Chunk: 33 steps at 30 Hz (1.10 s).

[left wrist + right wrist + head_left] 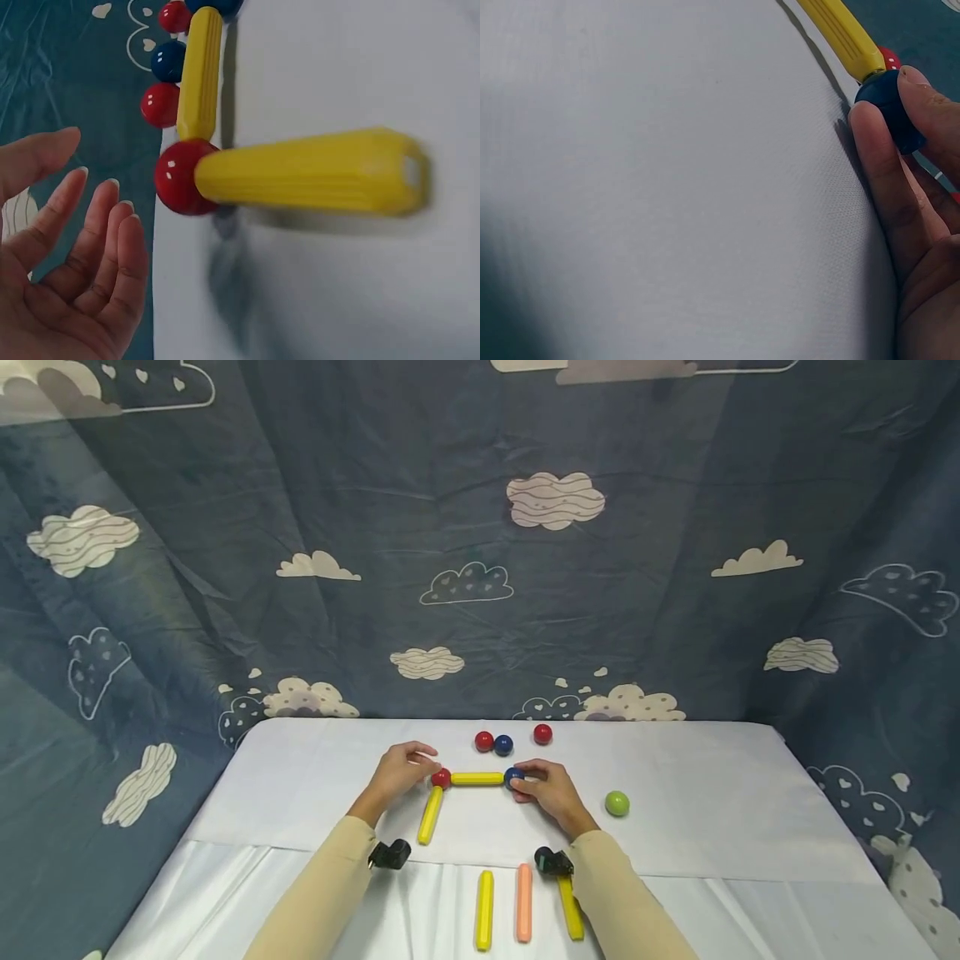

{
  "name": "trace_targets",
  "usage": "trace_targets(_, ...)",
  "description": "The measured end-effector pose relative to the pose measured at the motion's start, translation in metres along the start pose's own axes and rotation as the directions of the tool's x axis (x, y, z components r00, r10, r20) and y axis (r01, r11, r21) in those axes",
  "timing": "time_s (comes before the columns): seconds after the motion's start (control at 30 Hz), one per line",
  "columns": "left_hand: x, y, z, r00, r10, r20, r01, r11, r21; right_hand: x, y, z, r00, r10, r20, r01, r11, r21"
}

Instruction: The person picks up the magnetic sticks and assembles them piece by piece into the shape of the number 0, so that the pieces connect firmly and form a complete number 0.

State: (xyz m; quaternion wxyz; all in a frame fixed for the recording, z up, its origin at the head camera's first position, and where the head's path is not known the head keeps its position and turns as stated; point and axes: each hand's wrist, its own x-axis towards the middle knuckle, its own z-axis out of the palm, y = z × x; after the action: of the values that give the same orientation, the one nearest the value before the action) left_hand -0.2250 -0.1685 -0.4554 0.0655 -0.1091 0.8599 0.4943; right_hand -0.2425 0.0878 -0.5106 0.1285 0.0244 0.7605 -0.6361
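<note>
A dark, cloud-printed curtain [420,443] hangs behind a worktop [705,818] covered in white cloth. Near the middle, toward the back, sits an angled shape: one yellow stick [477,779] runs crosswise, a second yellow stick [429,817] slants toward the person, and a corner red ball [441,778] joins the two.

The right hand [553,792] pinches a blue ball [511,776] between thumb and fingers at the far end of the crosswise stick; stick and ball meet there. The left hand [395,777] is beside the corner, thumb and fingertips spread with nothing between them; the left wrist view shows a gap to the red ball.

The step in hand looks like setting or steadying the blue ball on the stick's end; whether it is firmly seated I cannot tell. The next move seems to call for keeping that joint in line, then freeing a hand for another piece.

Counted, there are four yellow sticks: the two joined ones, a loose yellow stick [485,910] in front, and another [572,914] partly behind the right sleeve [637,902]. One pink stick [523,903] lies between those. Of six balls, three are red, two blue and one green [617,803]; two red [484,742] [543,734] and one blue [503,745] lie loose at the back.
</note>
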Motion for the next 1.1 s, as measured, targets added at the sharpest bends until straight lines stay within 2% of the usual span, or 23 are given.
trace_targets(0.17,0.024,0.025,0.016,0.997,0.063,0.054,-0.067,0.995,0.069,0.0,0.0,-0.003,1.0,-0.008,-0.009,0.008,1.0,0.0)
trace_targets(0.3,0.041,0.038,0.03,0.991,0.099,0.09,-0.107,0.99,0.088,0.001,0.002,-0.003,1.0,-0.011,0.009,0.01,1.0,0.013)
trace_targets(0.43,0.054,0.05,0.04,0.981,0.134,0.143,-0.151,0.982,0.114,0.0,0.002,-0.002,1.0,-0.005,0.006,0.005,1.0,0.007)
trace_targets(0.5,0.057,0.054,0.043,0.973,0.144,0.181,-0.174,0.972,0.16,-0.001,0.001,-0.001,1.0,0.001,0.005,-0.001,1.0,0.006)
trace_targets(0.7,0.068,0.055,0.05,0.959,0.107,0.262,-0.194,0.923,0.334,-0.003,0.001,0.002,1.0,-0.011,0.022,0.011,1.0,0.012)
trace_targets(0.8,0.069,0.053,0.053,0.957,0.08,0.279,-0.185,0.91,0.37,-0.003,0.0,0.002,1.0,-0.017,0.022,0.016,1.0,0.021)
trace_targets(1.0,0.072,0.049,0.059,0.96,0.092,0.264,-0.202,0.88,0.429,-0.002,-0.001,0.001,1.0,-0.008,0.012,0.008,1.0,0.012)
trace_targets(1.1,0.072,0.05,0.058,0.962,0.111,0.249,-0.212,0.878,0.428,0.0,0.0,-0.002,1.0,-0.006,0.008,0.006,1.0,-0.003)
